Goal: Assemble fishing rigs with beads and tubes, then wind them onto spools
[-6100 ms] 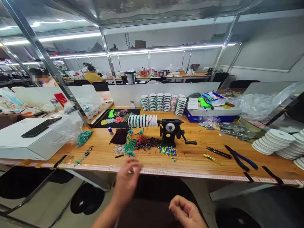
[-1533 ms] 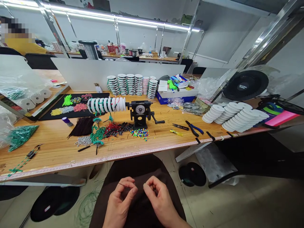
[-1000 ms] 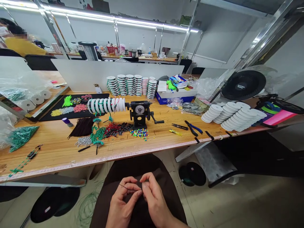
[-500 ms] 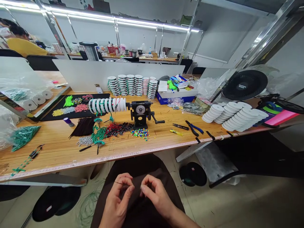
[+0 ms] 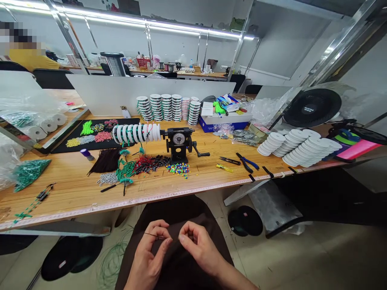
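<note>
My left hand point(image 5: 148, 253) rests low over a dark apron point(image 5: 184, 268) on my lap, its thumb and forefinger pinching a thin dark wire point(image 5: 155, 235). My right hand point(image 5: 198, 246) sits just beside it, fingertips pressed together near the wire's end. Anything small between those fingertips is too small to tell. Both hands are below the table's edge, and a strip of measuring tape point(image 5: 169, 196) runs along that edge. Beyond them on the wooden table point(image 5: 72, 189) lie loose green, red and black wire pieces point(image 5: 142, 165) and a patch of coloured beads point(image 5: 178, 169).
A black hand-cranked winder point(image 5: 179, 141) holds white spools point(image 5: 136, 133). Stacked spools point(image 5: 163, 108) stand behind it, with more at the right point(image 5: 299, 149) near pliers point(image 5: 246, 162) and a black fan point(image 5: 312, 107). Green wire lies on the floor point(image 5: 111, 259). A co-worker in yellow point(image 5: 32, 58) sits far left.
Since the blurred hand over the table's edge, both hands have come together in my lap. In the last second the right hand has shifted slightly, and the view has barely moved.
</note>
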### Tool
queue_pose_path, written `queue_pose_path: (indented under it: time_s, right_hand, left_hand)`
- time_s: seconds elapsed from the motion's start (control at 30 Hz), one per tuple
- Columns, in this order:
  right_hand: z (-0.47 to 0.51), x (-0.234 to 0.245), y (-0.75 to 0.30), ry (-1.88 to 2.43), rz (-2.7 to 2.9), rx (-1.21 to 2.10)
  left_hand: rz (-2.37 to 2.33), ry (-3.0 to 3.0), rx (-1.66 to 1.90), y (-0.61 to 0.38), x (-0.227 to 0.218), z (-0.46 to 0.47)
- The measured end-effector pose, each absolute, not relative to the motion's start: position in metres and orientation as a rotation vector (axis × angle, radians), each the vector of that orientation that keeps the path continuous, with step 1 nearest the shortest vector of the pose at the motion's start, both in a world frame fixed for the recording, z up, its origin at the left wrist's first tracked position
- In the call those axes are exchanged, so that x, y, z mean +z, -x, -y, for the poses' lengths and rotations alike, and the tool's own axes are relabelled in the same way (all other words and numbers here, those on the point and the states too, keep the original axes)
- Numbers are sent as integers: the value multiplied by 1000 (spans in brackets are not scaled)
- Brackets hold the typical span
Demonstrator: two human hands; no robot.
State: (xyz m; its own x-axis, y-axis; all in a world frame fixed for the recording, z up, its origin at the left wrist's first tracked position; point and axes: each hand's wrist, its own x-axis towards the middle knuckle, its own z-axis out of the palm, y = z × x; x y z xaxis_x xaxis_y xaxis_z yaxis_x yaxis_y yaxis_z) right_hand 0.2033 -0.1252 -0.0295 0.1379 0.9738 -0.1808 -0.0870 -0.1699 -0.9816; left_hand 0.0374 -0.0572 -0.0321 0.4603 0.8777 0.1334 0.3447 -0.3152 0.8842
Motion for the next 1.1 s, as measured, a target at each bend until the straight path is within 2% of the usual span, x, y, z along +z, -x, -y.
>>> queue_pose_path:
  time_s: [0.3,0.57,1.1]
  right_hand:
    - [126,-15,-206,1456,1160,1176]
    - [128,-3,-210,1572,1400,958]
    - [129,-14,-208,1573,1702,604]
  left_hand:
    - [-991,-1890,733,-40,-26,58]
    - [-984,-1844,694,-38,-30,57]
    - [-970,-1729,700,-41,-27,56]
